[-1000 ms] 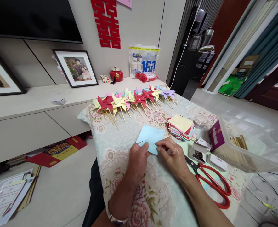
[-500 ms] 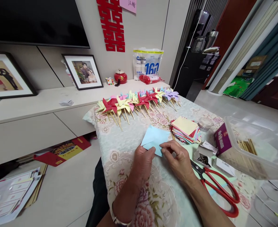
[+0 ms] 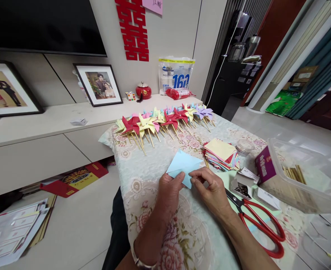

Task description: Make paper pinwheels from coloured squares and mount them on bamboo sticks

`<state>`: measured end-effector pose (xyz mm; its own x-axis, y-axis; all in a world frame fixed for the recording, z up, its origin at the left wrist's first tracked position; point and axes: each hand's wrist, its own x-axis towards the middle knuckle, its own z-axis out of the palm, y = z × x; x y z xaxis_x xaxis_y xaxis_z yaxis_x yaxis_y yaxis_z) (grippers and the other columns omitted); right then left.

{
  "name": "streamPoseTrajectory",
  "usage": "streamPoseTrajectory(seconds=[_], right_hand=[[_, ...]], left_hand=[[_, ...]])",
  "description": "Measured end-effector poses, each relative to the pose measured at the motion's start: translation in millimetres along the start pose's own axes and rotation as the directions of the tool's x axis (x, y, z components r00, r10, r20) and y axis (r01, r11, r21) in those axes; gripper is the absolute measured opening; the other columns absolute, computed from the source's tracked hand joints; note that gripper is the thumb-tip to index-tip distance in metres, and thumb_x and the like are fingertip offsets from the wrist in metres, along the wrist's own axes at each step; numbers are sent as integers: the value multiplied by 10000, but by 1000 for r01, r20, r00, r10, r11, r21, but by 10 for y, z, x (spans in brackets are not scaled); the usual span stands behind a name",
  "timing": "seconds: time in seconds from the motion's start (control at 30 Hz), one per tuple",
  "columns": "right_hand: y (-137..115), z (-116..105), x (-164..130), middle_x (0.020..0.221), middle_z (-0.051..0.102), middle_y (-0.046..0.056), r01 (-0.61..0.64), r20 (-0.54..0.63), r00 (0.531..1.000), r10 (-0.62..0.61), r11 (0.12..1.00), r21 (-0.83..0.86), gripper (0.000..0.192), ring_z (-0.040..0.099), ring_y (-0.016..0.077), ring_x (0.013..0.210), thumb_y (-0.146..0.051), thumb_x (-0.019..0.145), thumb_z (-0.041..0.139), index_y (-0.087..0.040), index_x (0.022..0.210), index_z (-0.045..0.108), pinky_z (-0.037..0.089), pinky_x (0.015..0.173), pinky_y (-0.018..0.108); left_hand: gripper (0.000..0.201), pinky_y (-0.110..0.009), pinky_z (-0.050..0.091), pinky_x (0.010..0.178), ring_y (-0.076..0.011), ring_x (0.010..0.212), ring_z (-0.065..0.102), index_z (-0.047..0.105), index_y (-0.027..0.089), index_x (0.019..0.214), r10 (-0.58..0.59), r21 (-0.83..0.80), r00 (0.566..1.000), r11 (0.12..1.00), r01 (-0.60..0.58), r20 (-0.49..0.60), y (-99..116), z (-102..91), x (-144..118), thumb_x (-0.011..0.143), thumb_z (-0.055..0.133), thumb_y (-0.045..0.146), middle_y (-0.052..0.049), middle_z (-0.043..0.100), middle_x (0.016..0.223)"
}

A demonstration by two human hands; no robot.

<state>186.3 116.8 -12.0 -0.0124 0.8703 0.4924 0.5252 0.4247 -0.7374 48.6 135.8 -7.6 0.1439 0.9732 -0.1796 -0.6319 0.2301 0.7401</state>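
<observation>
A light blue square of paper with cut slits is held just above the flowered tablecloth. My left hand grips its near left part, thumb on top and fingers underneath. At the paper's near right edge, my right hand pinches a corner between thumb and forefinger. Red-handled scissors lie beside my right forearm, blades toward the hand. A stack of coloured paper squares sits beyond my right hand, and a small box of dark metal pins stands to its right.
Several finished paper pinwheels on sticks lie along the table's far side. A clear plastic tub with sticks stands at the right edge, near a round clear container. Behind the table runs a low white cabinet with framed photos.
The blue paper has tilted and shifted slightly left and toward me. My right hand has moved a little left with its corner; the left hand keeps its grip.
</observation>
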Motion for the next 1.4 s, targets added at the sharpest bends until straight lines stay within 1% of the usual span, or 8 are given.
streamPoseTrajectory(seconds=[0.2, 0.33, 0.53, 0.67, 0.9, 1.13, 1.3, 1.4], right_hand=[[-13, -9, 7, 794, 652, 18, -20, -36, 999, 20, 1000, 1, 98, 576, 158, 690, -194, 873, 624, -206, 924, 707, 453, 643, 281], [-3, -12, 7, 730, 618, 1, -230, -94, 966, 240, 968, 104, 109, 543, 154, 640, -306, 836, 685, -203, 820, 654, 439, 618, 288], [-26, 3, 71, 936, 743, 69, -467, 101, 854, 510, 667, 580, 434, 682, 216, 835, -419, 713, 819, -192, 1051, 670, 534, 777, 338], [-38, 26, 102, 1006, 761, 66, -488, 191, 839, 510, 549, 678, 531, 703, 221, 892, -356, 636, 882, -215, 1101, 666, 542, 836, 347], [-36, 61, 91, 1052, 768, 78, -458, 98, 801, 590, 500, 735, 613, 708, 239, 899, -307, 544, 929, -206, 1097, 686, 544, 841, 373], [-55, 143, 46, 956, 785, 43, -445, 148, 835, 530, 493, 748, 459, 699, 229, 838, -281, 608, 903, -201, 1026, 729, 542, 827, 366], [-21, 129, 55, 800, 754, 23, -439, 84, 795, 601, 473, 764, 342, 650, 196, 688, -286, 574, 905, -172, 836, 717, 530, 702, 342], [-6, 76, 78, 745, 729, 19, -449, 46, 764, 644, 479, 754, 359, 616, 183, 640, -306, 545, 909, -158, 800, 705, 510, 659, 328]], left_hand=[[304, -301, 536, 678, -201, 725, 684, 727, 143, 894, 25, 11, 1000, 1000, -25, -3, 1, -15, 2, 647, 824, 291, -47, 757, 786], [299, -308, 541, 716, -205, 757, 690, 729, 153, 914, 43, -7, 999, 999, -43, -6, 5, -14, 8, 661, 816, 285, -51, 770, 829], [326, -339, 543, 802, -232, 831, 708, 733, 159, 915, 26, -35, 1000, 999, -26, -1, 8, 1, 9, 633, 839, 283, -61, 777, 860], [330, -342, 542, 808, -253, 892, 708, 743, 166, 911, 11, -12, 1000, 1000, -11, 16, 18, 36, -9, 626, 834, 304, -62, 773, 842], [259, -346, 542, 794, -254, 894, 703, 724, 183, 792, -22, -32, 1000, 999, 22, 14, -15, 43, -23, 610, 843, 323, -58, 762, 822], [236, -334, 551, 789, -202, 797, 689, 710, 183, 740, -81, -73, 997, 994, 81, 3, -80, 24, -40, 618, 870, 308, -35, 740, 789], [323, -356, 553, 798, -227, 824, 699, 752, 133, 882, -78, 4, 992, 997, 78, 97, -49, 54, -66, 656, 851, 342, -87, 766, 860], [307, -335, 559, 754, -183, 719, 681, 735, 125, 814, -16, 51, 1000, 999, 16, -1, -43, 20, -42, 639, 861, 343, -59, 751, 775]])
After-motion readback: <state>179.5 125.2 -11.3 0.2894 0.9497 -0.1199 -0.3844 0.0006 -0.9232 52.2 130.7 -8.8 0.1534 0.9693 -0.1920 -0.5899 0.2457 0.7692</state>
